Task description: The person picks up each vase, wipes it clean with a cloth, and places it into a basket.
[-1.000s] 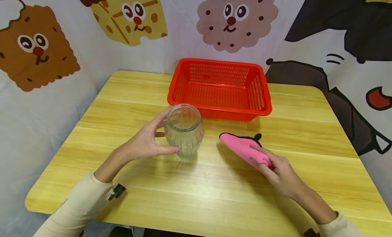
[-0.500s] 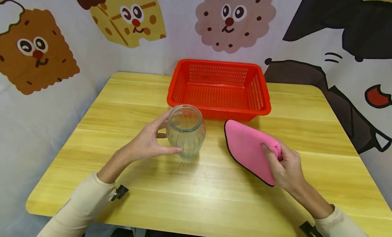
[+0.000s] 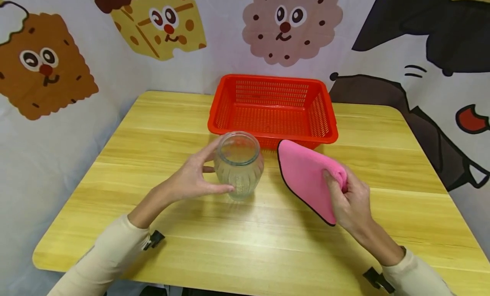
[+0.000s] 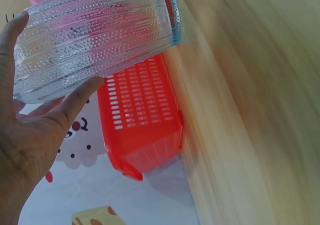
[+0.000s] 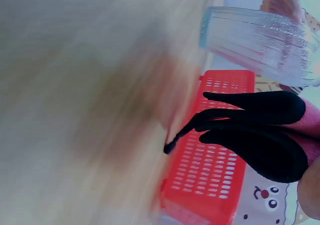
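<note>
My left hand point(image 3: 193, 179) holds a clear ribbed glass jar point(image 3: 240, 175) from its left side, thumb at the front and fingers round the back. The jar's wide round mouth faces up. Its dimpled wall point(image 4: 95, 40) fills the top of the left wrist view, with the thumb and fingers spread along it. Right of the jar, my right hand point(image 3: 350, 198) grips a folded pink cloth point(image 3: 306, 172) with black edging, thumb on top. The cloth's far corner reaches toward the basket. In the right wrist view the layered black edges point(image 5: 260, 110) hang loose; most of that hand is hidden.
A red plastic basket point(image 3: 273, 138) with slotted walls stands behind the jar and cloth, at the table's back. The wood-grain table point(image 3: 214, 245) has a rounded left front corner. A white cartoon-printed curtain point(image 3: 226, 32) hangs close round the back and sides.
The left hand and jar have shifted slightly right. The right hand has turned the cloth so its broad pink face shows, and has raised it up toward the basket and a little left.
</note>
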Available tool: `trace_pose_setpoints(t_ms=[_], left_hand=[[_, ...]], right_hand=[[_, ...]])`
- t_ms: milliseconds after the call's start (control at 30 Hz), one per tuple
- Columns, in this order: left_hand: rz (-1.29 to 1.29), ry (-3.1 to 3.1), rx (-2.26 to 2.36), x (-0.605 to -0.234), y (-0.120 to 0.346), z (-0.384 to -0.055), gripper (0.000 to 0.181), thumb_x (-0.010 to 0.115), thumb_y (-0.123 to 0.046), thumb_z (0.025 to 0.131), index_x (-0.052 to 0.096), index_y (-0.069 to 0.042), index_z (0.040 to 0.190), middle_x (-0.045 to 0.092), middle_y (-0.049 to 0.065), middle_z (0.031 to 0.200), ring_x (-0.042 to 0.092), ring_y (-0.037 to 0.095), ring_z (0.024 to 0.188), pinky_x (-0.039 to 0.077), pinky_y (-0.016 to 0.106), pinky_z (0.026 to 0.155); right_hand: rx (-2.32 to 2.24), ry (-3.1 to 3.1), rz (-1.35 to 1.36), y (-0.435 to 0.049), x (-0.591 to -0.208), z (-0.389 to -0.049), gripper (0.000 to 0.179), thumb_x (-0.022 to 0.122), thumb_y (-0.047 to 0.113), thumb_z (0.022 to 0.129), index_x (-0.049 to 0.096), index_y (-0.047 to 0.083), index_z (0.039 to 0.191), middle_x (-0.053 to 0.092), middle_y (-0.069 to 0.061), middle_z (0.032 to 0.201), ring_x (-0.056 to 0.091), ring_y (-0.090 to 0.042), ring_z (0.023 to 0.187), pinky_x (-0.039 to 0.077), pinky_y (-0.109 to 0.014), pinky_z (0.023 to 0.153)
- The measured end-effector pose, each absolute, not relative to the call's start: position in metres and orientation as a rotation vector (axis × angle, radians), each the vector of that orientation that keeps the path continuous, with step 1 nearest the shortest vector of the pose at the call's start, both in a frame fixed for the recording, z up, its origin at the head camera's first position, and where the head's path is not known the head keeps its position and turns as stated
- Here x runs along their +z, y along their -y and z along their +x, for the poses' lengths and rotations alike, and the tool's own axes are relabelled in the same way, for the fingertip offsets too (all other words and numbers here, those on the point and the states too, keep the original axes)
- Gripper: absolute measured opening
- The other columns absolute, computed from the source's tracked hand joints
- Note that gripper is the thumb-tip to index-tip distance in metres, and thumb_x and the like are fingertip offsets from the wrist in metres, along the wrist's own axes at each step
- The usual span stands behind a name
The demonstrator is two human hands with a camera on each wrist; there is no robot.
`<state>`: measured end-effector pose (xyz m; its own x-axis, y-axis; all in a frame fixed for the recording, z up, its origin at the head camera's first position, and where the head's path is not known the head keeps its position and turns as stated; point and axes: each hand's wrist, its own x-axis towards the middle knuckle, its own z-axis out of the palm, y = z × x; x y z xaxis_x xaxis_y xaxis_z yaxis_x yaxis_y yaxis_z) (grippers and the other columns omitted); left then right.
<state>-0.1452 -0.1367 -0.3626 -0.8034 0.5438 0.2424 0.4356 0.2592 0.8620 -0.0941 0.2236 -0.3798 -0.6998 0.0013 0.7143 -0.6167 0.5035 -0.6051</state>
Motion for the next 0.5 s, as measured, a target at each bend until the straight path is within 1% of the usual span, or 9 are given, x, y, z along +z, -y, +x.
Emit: trace_pose_setpoints(t_ms=[200, 300, 433, 500], left_hand=[[0.973, -2.441, 1.562, -0.363, 0.129, -0.146, 0.113, 0.093, -0.025, 0.077, 0.021, -0.040, 0.162, 0.044, 0.000, 0.153, 0.051, 0.028, 0.132, 0.059, 0.044, 0.087], [0.986, -2.450, 1.554, -0.364, 0.125, -0.148, 0.114, 0.093, -0.026, 0.077, 0.019, -0.040, 0.162, 0.045, -0.001, 0.152, 0.051, 0.026, 0.131, 0.059, 0.041, 0.087], [0.996, -2.439, 1.555, -0.364, 0.119, -0.149, 0.113, 0.092, -0.028, 0.078, 0.018, -0.041, 0.162, 0.043, -0.003, 0.153, 0.051, 0.025, 0.132, 0.058, 0.042, 0.088], [0.999, -2.437, 1.554, -0.363, 0.117, -0.150, 0.113, 0.092, -0.029, 0.078, 0.018, -0.042, 0.162, 0.042, -0.005, 0.155, 0.050, 0.024, 0.132, 0.058, 0.041, 0.088]], right_hand=[[1.216, 2.077, 0.540, -0.216, -0.367, -0.105, 0.007, 0.064, -0.006, 0.091, 0.066, -0.009, 0.097, 0.038, 0.001, 0.064, 0.037, -0.005, 0.056, 0.023, -0.016, 0.046], [1.240, 2.073, 0.544, -0.213, -0.360, -0.110, 0.006, 0.065, -0.006, 0.092, 0.066, -0.008, 0.098, 0.039, 0.000, 0.064, 0.039, -0.005, 0.057, 0.026, -0.015, 0.048], [1.251, 2.065, 0.561, -0.208, -0.357, -0.114, 0.015, 0.066, -0.012, 0.088, 0.069, -0.008, 0.103, 0.042, -0.002, 0.066, 0.044, -0.007, 0.059, 0.030, -0.015, 0.048], [1.252, 2.069, 0.576, -0.204, -0.356, -0.116, 0.018, 0.066, -0.013, 0.088, 0.069, -0.007, 0.105, 0.043, -0.002, 0.067, 0.044, -0.008, 0.059, 0.029, -0.015, 0.049]])
